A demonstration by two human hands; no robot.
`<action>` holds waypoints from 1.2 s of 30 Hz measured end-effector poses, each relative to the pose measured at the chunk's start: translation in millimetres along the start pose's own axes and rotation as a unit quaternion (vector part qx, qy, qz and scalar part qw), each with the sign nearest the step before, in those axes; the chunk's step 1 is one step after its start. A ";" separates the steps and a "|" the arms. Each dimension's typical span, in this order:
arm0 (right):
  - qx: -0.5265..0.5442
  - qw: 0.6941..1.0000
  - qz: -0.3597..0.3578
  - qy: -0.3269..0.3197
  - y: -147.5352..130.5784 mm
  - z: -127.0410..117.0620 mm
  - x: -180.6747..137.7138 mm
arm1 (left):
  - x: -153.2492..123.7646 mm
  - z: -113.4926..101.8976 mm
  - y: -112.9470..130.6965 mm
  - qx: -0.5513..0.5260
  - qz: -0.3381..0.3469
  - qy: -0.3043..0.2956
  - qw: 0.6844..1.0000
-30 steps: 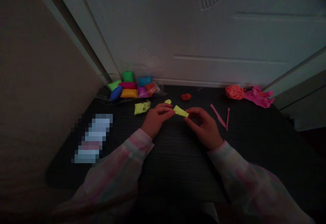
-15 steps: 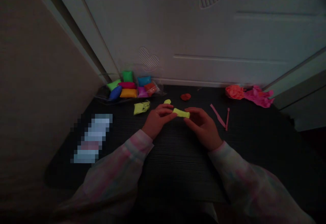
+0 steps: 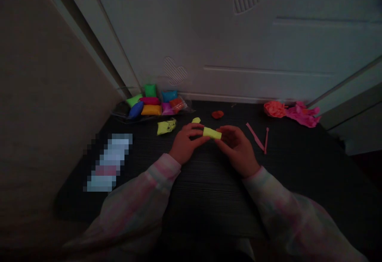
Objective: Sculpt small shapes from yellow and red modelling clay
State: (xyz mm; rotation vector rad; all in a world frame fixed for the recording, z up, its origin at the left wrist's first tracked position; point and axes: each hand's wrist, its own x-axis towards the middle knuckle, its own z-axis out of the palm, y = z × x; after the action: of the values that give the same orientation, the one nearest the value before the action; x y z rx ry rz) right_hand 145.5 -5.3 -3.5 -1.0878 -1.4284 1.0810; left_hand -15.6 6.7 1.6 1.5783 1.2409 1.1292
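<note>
A short yellow strip of modelling clay point(image 3: 212, 133) is held just above the dark table, between both hands. My left hand point(image 3: 187, 140) pinches its left end, the thumb along the near edge. My right hand point(image 3: 238, 147) grips the right end between thumb and fingers. Just beyond my left fingers lies a small lump of yellow clay point(image 3: 196, 120), partly hidden. An opened yellow clay packet point(image 3: 166, 127) rests to the left of it. Farther back sits a flattened red-orange clay lump point(image 3: 217, 114).
Several coloured clay packets point(image 3: 151, 109) fill a clear bag at the back left. Two pink modelling tools point(image 3: 256, 137) lie to the right. Orange point(image 3: 275, 109) and pink clay shapes point(image 3: 303, 114) stand at the back right against the white panel point(image 3: 253, 81). A blurred-out flat object point(image 3: 110, 162) is at left.
My left thumb has slid to the right along the near edge of the yellow clay. Both hands still hold the piece in nearly the same place.
</note>
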 end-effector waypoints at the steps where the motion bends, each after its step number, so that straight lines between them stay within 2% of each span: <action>1: 0.005 1.000 0.001 -0.003 -0.2 0.0 -0.2 | 0.1 -0.6 0.4 0.004 0.004 0.000 1.000; 8: 0.034 0.999 0.006 -0.010 -0.9 -1.2 0.3 | 1.2 -2.5 1.3 -0.018 -0.002 -0.042 0.999; 19: -0.103 0.990 -0.092 -0.030 1.2 0.8 -4.5 | -1.1 1.2 6.1 -0.097 -0.064 -0.055 0.992; 25: -0.106 0.992 -0.069 -0.030 2.1 -0.5 -4.6 | -2.1 1.6 6.6 -0.110 -0.074 -0.072 0.989; 36: -0.142 0.985 -0.088 -0.043 -1.7 -0.2 -6.9 | -2.6 2.1 7.3 -0.139 -0.092 -0.079 0.983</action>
State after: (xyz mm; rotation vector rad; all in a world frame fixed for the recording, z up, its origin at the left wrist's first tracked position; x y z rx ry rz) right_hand 146.3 -12.4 -3.1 -1.0979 -1.7512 0.8227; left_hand -12.0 2.7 7.5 1.2895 1.0495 0.9901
